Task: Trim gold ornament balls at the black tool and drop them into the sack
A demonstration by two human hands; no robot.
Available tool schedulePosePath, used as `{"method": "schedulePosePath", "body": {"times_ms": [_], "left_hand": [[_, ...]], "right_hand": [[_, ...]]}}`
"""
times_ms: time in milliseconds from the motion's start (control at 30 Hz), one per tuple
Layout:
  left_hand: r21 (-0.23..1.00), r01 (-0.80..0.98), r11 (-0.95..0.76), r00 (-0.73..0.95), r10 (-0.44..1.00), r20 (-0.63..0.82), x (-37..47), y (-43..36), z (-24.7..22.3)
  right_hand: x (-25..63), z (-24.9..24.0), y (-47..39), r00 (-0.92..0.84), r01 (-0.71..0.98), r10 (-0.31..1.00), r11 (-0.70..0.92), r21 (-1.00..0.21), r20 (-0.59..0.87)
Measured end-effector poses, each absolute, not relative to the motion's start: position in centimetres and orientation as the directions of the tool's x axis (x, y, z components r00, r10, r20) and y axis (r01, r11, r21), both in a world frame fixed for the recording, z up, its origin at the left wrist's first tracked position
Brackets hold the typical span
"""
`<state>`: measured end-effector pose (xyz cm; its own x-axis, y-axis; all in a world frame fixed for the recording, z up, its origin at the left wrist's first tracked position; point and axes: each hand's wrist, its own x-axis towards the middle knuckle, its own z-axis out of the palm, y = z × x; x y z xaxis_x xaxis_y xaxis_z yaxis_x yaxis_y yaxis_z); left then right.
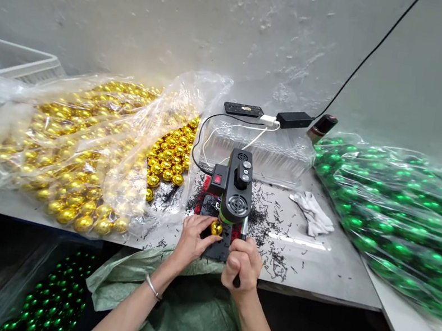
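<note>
My left hand [194, 236] pinches a shiny gold ball [217, 228] between thumb and fingers, right under the head of a small black bench machine [240, 183]. My right hand [244, 265] is wrapped round the machine's black lever handle [236, 280], at the front right of its base. A red switch [217, 178] sits on the machine's left side. Short black shavings [267, 219] lie scattered around the base. Whether the ball touches the machine's tool is hidden by the head.
To the left, a clear plastic bag [91, 148] spills gold balls [169, 156]. On the right lies a bag of green balls [399, 220]. Behind the machine are clear plastic packs [258, 149], a power adapter [294, 120] and cables. White gloves [313, 213] rest on the table [333, 277].
</note>
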<state>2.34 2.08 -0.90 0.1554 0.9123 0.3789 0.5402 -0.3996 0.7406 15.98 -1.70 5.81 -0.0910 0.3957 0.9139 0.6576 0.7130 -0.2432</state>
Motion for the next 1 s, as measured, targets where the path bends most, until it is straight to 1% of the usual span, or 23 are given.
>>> {"method": "schedulePosePath", "body": {"times_ms": [233, 333, 400, 433, 500, 600, 633, 700, 767, 833, 900, 933, 1000], "left_hand": [[0.744, 0.532, -0.405, 0.153, 0.910, 0.386, 2.4, 2.1, -1.0], [0.750, 0.529, -0.396, 0.150, 0.914, 0.377, 2.3, 2.1, -0.8], [0.757, 0.526, -0.388, 0.149, 0.918, 0.367, 2.4, 2.3, -0.7], [0.761, 0.524, -0.383, 0.149, 0.921, 0.361, 2.5, 2.4, -0.6], [0.771, 0.517, -0.372, 0.148, 0.926, 0.348, 2.5, 2.6, -0.5], [0.789, 0.493, -0.367, 0.151, 0.929, 0.338, 2.3, 1.9, -0.4], [0.789, 0.483, -0.380, 0.165, 0.924, 0.345, 2.0, 1.3, -0.3], [0.771, 0.470, -0.430, 0.232, 0.903, 0.363, 1.0, -0.5, 0.0], [0.735, 0.468, -0.490, 0.326, 0.869, 0.372, -0.5, -2.4, 0.6], [0.709, 0.474, -0.522, 0.371, 0.849, 0.377, -2.1, -3.0, 1.6], [0.704, 0.499, -0.504, 0.299, 0.863, 0.406, -3.5, -1.5, 2.7], [0.708, 0.521, -0.476, 0.220, 0.877, 0.427, -4.2, 0.0, 3.3], [0.720, 0.594, -0.360, 0.015, 0.899, 0.438, -5.1, 4.0, 4.0]], "right_hand": [[15.7, 4.4, -1.4, -0.050, 0.653, 0.348, 0.721, -0.233, 0.936], [15.7, 3.9, -1.4, -0.092, 0.676, 0.352, 0.709, -0.201, 0.931], [15.7, 4.4, -1.5, -0.100, 0.677, 0.356, 0.708, -0.199, 0.929], [15.7, 5.0, -1.6, -0.085, 0.668, 0.368, 0.711, -0.221, 0.926], [15.5, 7.1, -2.0, -0.027, 0.637, 0.421, 0.706, -0.309, 0.907], [15.3, 11.2, -2.4, 0.072, 0.597, 0.563, 0.637, -0.488, 0.823], [15.2, 12.4, -2.5, 0.093, 0.584, 0.596, 0.616, -0.528, 0.798], [15.2, 13.8, -2.7, 0.096, 0.573, 0.623, 0.603, -0.555, 0.776], [15.1, 14.1, -2.7, 0.076, 0.579, 0.618, 0.612, -0.539, 0.783], [15.0, 13.5, -2.8, 0.057, 0.591, 0.603, 0.622, -0.513, 0.796], [14.9, 12.7, -2.8, 0.052, 0.592, 0.584, 0.636, -0.496, 0.810], [14.8, 12.3, -2.8, 0.053, 0.589, 0.577, 0.641, -0.492, 0.815], [14.8, 11.9, -2.8, 0.060, 0.588, 0.566, 0.646, -0.487, 0.823]]}}
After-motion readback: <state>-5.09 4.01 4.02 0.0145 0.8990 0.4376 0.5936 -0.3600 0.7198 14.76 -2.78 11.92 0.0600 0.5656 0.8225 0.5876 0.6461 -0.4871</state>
